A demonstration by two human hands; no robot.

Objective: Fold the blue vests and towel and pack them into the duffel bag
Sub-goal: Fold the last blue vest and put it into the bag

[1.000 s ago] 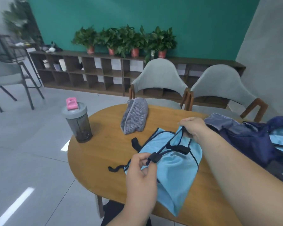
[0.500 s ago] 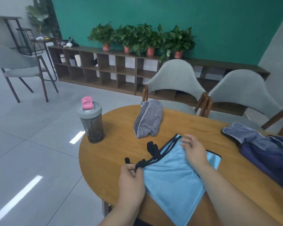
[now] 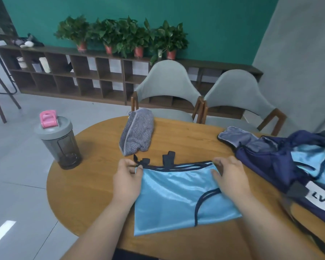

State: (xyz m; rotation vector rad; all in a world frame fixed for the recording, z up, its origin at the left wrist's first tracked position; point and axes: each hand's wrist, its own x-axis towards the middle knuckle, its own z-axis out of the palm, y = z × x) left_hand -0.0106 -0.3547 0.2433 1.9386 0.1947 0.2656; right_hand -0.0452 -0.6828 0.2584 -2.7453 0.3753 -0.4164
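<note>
Now your left hand (image 3: 128, 180) pinches the vest (image 3: 176, 199) at one top corner, your right hand (image 3: 231, 177) the other. The bag (image 3: 266, 162) lies at 3 o'clock.

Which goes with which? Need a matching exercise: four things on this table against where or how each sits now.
Things:
1. bottle
2. towel
3. vest
4. duffel bag

States:
A. open, light blue cloth inside, on the right side of the table
B. spread flat, far corners gripped by the left hand and right hand
C. upright at the left edge, pink cap
D. bundled at the far edge, striped grey

Pairs: 1-C, 2-D, 3-B, 4-A.
</note>
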